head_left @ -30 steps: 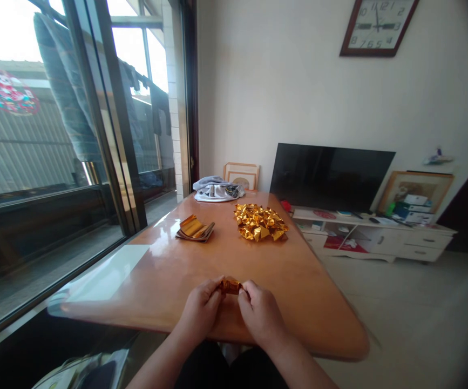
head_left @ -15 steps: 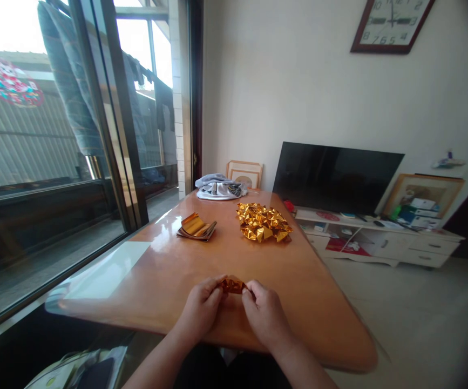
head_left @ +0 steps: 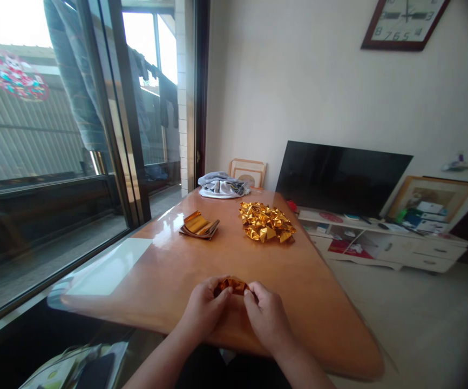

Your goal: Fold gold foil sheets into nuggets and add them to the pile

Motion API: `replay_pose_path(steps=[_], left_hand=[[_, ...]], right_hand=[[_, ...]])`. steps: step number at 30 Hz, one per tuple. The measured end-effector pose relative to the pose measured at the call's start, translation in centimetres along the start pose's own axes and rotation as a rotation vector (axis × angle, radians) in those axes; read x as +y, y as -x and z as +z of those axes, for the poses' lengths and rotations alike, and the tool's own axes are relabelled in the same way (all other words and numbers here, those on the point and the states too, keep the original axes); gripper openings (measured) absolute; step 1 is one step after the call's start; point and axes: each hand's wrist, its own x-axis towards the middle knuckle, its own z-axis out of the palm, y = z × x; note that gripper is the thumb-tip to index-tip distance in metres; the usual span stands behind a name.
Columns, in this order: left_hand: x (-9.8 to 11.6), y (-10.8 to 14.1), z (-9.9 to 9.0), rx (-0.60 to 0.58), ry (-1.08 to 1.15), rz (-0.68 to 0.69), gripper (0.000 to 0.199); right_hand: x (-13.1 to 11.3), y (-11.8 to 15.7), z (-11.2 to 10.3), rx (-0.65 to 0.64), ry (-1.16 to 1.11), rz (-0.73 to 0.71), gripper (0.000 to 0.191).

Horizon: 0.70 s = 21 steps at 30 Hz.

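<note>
Between my two hands is a folded piece of gold foil paper (head_left: pixel 234 284), shiny and orange-gold, held just above the near part of the table. My left hand (head_left: pixel 206 303) pinches its left end, the thumb lying along the near side. At the right end, my right hand (head_left: pixel 266 309) grips it between thumb and curled fingers. Further off on the right lies a heap of folded gold foil pieces (head_left: pixel 266 222). A stack of flat gold foil sheets (head_left: pixel 199 225), curled at the edges, rests left of that heap.
The brown table (head_left: pixel 177 270) narrows toward the wall, with a grey-white cloth bundle (head_left: pixel 222 186) at its far end. A pale sheet (head_left: pixel 110 266) covers its left side. Beyond it stand a television (head_left: pixel 341 181) and a white cabinet (head_left: pixel 404 253). Glass doors are on the left.
My left thumb has shifted right along the foil's near side, and the foil now looks more bowed. The whole view has turned slightly left; the heap and stack lie as before.
</note>
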Motion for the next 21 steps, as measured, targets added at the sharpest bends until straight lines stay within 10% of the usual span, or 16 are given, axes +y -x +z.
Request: replay_pose_path(steps=[21], left_hand=[[0.26,0.11,-0.36,-0.019,-0.012,0.003,0.028]], right_hand=[[0.19,-0.02,0.02,0.017,-0.054,0.027,0.023]])
